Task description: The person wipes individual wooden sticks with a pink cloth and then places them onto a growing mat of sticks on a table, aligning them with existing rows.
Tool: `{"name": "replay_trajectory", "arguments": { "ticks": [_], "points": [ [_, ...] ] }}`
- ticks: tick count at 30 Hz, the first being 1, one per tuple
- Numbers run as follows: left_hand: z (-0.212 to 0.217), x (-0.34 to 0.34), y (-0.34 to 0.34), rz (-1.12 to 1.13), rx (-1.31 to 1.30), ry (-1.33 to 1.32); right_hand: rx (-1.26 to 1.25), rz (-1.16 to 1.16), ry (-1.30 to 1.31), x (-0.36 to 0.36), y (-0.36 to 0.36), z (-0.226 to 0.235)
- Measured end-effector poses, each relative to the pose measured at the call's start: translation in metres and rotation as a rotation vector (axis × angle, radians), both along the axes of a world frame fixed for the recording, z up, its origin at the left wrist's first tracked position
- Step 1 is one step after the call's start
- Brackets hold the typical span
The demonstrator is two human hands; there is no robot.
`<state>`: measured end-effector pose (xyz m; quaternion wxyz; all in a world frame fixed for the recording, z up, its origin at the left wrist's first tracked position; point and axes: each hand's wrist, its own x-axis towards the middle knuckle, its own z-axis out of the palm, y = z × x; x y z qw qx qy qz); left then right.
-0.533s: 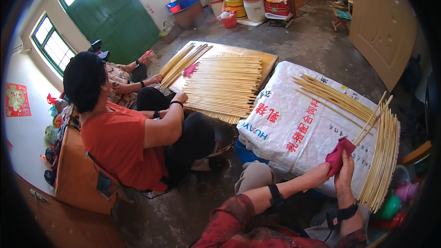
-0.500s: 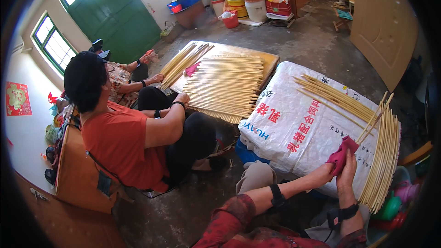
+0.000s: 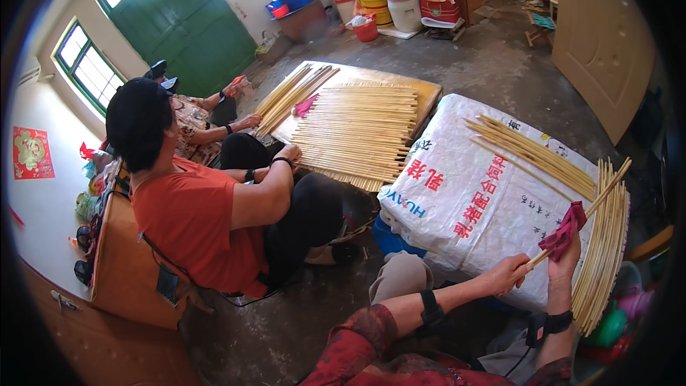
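Note:
My left hand (image 3: 504, 276) is closed on the lower end of a few bamboo sticks (image 3: 607, 189), held close together so I cannot tell how many. My right hand (image 3: 566, 260) grips a dark red cloth (image 3: 565, 231) folded around the middle of those sticks; its palm side is partly hidden. The sticks slant up to the right over a dense row of bamboo sticks (image 3: 597, 271) at the right edge of a table covered by a white woven sack (image 3: 457, 171). Farther back on the sack lies a looser bundle of sticks (image 3: 536, 154), with one stick apart beside it.
Left of me, a person in an orange shirt (image 3: 204, 225) sits at a second table (image 3: 426, 100) spread with sticks; another person (image 3: 193, 125) sits beyond. A wooden door (image 3: 604, 43) stands at the right. Colourful plastic items (image 3: 611, 325) crowd near my right forearm.
The cloth has slid up along the held sticks with my right hand. My left hand has moved down to their lower end, and the sticks now lie closer together, tilted farther right.

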<state>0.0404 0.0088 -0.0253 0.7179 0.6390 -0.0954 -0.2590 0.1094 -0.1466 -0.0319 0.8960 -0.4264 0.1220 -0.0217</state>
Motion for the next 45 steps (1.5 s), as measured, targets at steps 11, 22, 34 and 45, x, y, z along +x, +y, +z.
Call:
{"name": "replay_trajectory", "arguments": {
  "ticks": [11, 22, 34, 45],
  "points": [
    [-0.023, 0.001, -0.001, 0.105, 0.121, -0.163, -0.047, 0.176, -0.001, -0.019, 0.035, 0.022],
    [0.002, 0.000, 0.002, 0.221, 0.040, -0.090, -0.162, 0.341, 0.048, -0.023, 0.025, 0.009],
    [-0.019, 0.004, -0.001, 0.262, 0.064, -0.276, -0.282, 0.363, -0.042, -0.025, 0.028, 0.026],
    [-0.041, 0.003, -0.007, 0.215, 0.378, -0.672, -0.076, 0.271, 0.015, -0.021, 0.016, -0.001]
  ]
}}
